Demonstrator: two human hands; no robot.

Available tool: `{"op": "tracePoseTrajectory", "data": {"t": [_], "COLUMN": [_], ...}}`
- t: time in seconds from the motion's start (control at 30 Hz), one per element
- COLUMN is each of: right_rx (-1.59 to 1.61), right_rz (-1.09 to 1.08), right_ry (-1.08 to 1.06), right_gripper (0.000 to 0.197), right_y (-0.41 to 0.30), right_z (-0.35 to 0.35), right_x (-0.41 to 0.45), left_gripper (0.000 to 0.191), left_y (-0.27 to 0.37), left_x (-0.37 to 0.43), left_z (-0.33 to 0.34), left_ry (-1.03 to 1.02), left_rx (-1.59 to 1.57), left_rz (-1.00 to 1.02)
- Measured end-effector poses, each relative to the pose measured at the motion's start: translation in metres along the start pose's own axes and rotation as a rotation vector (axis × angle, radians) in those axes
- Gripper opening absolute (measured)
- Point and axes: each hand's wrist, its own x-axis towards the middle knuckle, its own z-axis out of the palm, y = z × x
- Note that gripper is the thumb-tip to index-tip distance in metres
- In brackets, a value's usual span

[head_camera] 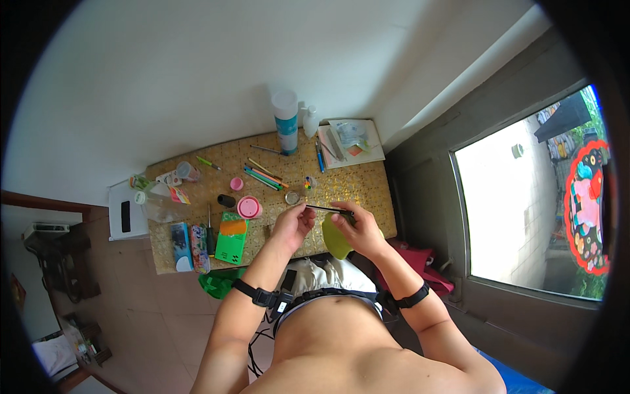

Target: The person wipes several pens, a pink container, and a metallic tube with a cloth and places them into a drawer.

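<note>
A slim dark pen-like stick (322, 209) spans the gap between my hands above the table's front part. My left hand (294, 227) pinches its left end between thumb and fingertips. Around its thicker right end my right hand (358, 229) is closed. Beneath the right hand lies a yellow-green flat object (332, 236), partly covered by it. Just beyond the stick are a small round glass container (292, 198) and a small clear container with coloured bits (309, 183). Several coloured pens (263, 178) lie farther back, left of centre.
A pink round container (249, 207), green box (231, 241), screwdriver (210, 236) and clear plastic bottle (160, 202) occupy the left side. At the back stand a tall blue-and-white cylinder (286, 123) and a white pump bottle (311, 122). Papers (364, 155) lie back right, with a blue pen (320, 157) beside them.
</note>
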Motion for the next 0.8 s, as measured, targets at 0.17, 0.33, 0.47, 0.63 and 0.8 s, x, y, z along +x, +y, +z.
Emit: {"op": "tracePoseTrajectory", "data": {"t": [0.17, 0.33, 0.47, 0.63, 0.8], "right_rx": [0.01, -0.126, -0.291, -0.281, -0.223], "right_rz": [0.175, 0.092, 0.043, 0.121, 0.074], "right_ry": [0.098, 0.103, 0.036, 0.045, 0.032], "right_gripper": [0.023, 0.023, 0.027, 0.03, 0.038], "right_y": [0.021, 0.034, 0.054, 0.061, 0.068], "right_z": [0.013, 0.022, 0.032, 0.042, 0.039], "right_x": [0.026, 0.059, 0.08, 0.098, 0.105], "left_gripper": [0.019, 0.018, 0.015, 0.016, 0.013], "left_y": [-0.002, -0.003, -0.005, 0.0, 0.001], "left_x": [0.023, 0.054, 0.065, 0.075, 0.1], "left_z": [-0.005, -0.037, -0.049, -0.053, -0.061], "left_ry": [-0.003, 0.141, 0.154, 0.219, 0.301], "left_rx": [0.021, 0.082, -0.003, -0.015, -0.012], "left_rz": [-0.061, -0.074, -0.067, -0.074, -0.035]}}
